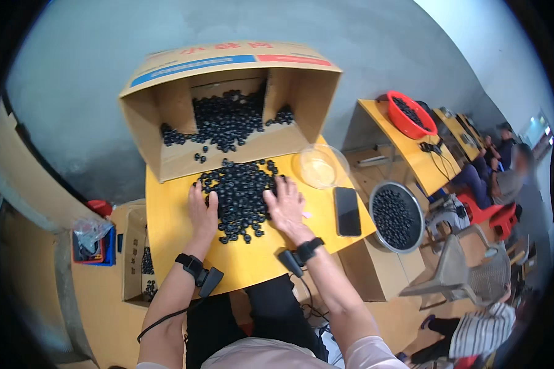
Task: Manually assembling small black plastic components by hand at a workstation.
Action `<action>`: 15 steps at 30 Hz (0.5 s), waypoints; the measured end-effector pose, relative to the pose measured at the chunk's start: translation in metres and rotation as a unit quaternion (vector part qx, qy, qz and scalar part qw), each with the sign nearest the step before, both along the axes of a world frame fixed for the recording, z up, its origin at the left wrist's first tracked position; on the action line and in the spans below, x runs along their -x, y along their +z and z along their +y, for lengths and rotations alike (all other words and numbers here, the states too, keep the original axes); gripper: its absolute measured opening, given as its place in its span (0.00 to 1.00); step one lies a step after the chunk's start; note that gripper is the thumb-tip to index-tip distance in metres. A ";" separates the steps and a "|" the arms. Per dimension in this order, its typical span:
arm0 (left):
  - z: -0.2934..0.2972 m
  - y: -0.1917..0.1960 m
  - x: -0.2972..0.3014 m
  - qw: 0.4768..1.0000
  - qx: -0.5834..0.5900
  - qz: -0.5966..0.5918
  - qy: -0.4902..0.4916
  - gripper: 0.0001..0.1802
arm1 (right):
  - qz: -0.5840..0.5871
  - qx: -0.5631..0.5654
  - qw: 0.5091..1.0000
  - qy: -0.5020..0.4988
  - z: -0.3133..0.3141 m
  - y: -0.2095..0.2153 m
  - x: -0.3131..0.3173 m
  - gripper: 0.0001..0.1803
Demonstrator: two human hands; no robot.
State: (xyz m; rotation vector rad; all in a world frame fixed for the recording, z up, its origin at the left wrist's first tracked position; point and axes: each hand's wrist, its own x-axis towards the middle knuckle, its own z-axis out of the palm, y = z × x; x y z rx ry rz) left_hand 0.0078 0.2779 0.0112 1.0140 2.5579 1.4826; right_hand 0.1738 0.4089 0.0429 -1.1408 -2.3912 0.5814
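A pile of small round black pieces [237, 197] lies on the yellow table [172, 252] before me; their exact kind is too small to tell. My left hand [203, 214] rests along the pile's left side, fingers stretched forward and thumb apart. On the other side, my right hand [285, 209] lies with its fingers spread, touching the pile's edge. Neither hand grips anything. Behind the pile a cardboard box [146, 135] lies on its side, its opening facing me, with many more black pieces inside. A dark strap with a small device is around each wrist.
On the table's right are a clear round plastic tub [319, 167] and a phone [348, 212]. Beyond stand a metal basin [422, 221] of black pieces, a red basin [429, 131] and a grey chair [449, 270]. An open carton [132, 264] sits lower left. People sit far right.
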 end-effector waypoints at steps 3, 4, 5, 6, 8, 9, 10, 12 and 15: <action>0.008 0.001 -0.010 0.999 0.023 0.020 0.009 0.33 | -0.043 -0.044 0.998 -0.005 -0.011 -0.004 0.010 0.35; 0.009 0.002 -0.014 1.000 0.019 0.023 0.007 0.33 | -0.042 -0.041 0.998 0.003 -0.013 -0.004 0.010 0.35; 0.010 0.003 -0.019 1.000 0.008 0.001 -0.010 0.33 | -0.027 -0.034 0.999 0.007 -0.013 -0.003 0.006 0.34; 0.013 -0.001 -0.024 0.999 -0.012 -0.035 -0.026 0.33 | -0.013 -0.027 1.000 0.010 -0.014 -0.001 0.001 0.34; 0.008 0.012 -0.037 0.997 0.015 -0.046 -0.058 0.33 | 0.003 -0.033 0.999 0.034 -0.017 0.000 -0.007 0.33; 0.006 0.011 -0.039 0.997 0.019 -0.047 -0.059 0.33 | 0.008 -0.030 0.998 0.048 -0.020 0.003 -0.011 0.32; 0.005 0.012 -0.042 0.997 0.021 -0.049 -0.062 0.34 | 0.012 -0.027 0.998 0.061 -0.021 0.006 -0.015 0.32; 0.002 0.017 -0.047 0.995 0.013 -0.073 -0.071 0.34 | 0.032 -0.023 0.995 0.087 -0.026 0.014 -0.022 0.31; -0.008 0.022 -0.052 0.989 -0.021 -0.110 -0.094 0.35 | 0.049 -0.046 0.994 0.080 -0.023 0.008 -0.038 0.29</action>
